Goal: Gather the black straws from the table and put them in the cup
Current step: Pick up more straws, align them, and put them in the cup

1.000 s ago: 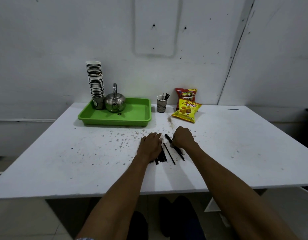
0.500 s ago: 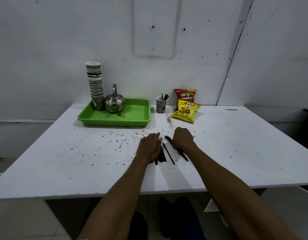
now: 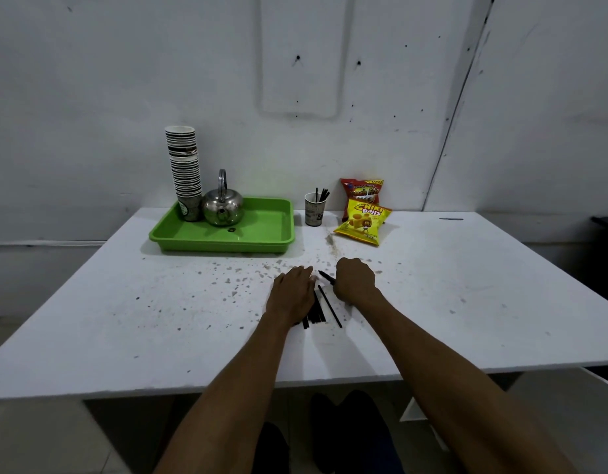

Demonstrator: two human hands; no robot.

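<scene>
Several black straws (image 3: 319, 313) lie in a loose bunch on the white table (image 3: 124, 319) between my hands. My left hand (image 3: 293, 292) rests flat on the left part of the bunch, fingers together and stretched forward, hiding some straws. My right hand (image 3: 354, 279) is curled shut around black straws, and their tips (image 3: 325, 275) stick out to the left of the fist. One lone straw (image 3: 329, 311) lies slanted between the hands. A paper cup (image 3: 313, 209) stands at the back of the table with a few black straws in it.
A green tray (image 3: 261, 230) at the back left carries a metal kettle (image 3: 222, 206) and a tall stack of paper cups (image 3: 185, 172). Two snack bags (image 3: 363, 215) lie right of the cup. Dark crumbs are scattered over the table in front of the tray.
The straw ends that stuck out toward me below my right hand are gone from view; only the tips left of the fist still show. My left hand stays flat on the bunch.
</scene>
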